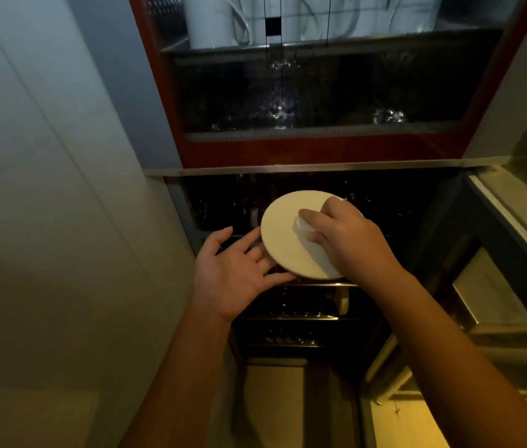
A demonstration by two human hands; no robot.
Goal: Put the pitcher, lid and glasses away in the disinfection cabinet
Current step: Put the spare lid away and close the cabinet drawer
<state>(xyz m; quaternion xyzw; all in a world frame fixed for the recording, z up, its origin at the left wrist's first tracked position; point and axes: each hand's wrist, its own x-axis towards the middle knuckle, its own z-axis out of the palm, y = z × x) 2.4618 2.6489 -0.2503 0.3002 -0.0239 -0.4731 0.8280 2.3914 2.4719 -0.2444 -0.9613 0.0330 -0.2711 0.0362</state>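
- The step in hand is stowing the lid (288,240): it hangs in front of the open lower compartment of the disinfection cabinet (288,153), just above a wire rack (300,315), and is not yet set down.
- The right hand (349,240) carries it, fingers (312,218) curled tight on the white knob (300,225) at its middle.
- The left hand (233,273) is spread flat, fingers straight and apart, with the tips touching the lid's left rim as a steadying guide.
- The lid is a round disc, so it has no long axis. Its knob face is turned up towards the camera, tilted, with the near edge lowest.
- Next, I judge, it must be lowered onto the rack or slipped upright between the wires. That calls for a free slot, which is hard to pick out in the dark.
- Glints on the middle shelf (279,113) may be glasses. White mugs (210,21) stand above, and I see no pitcher.
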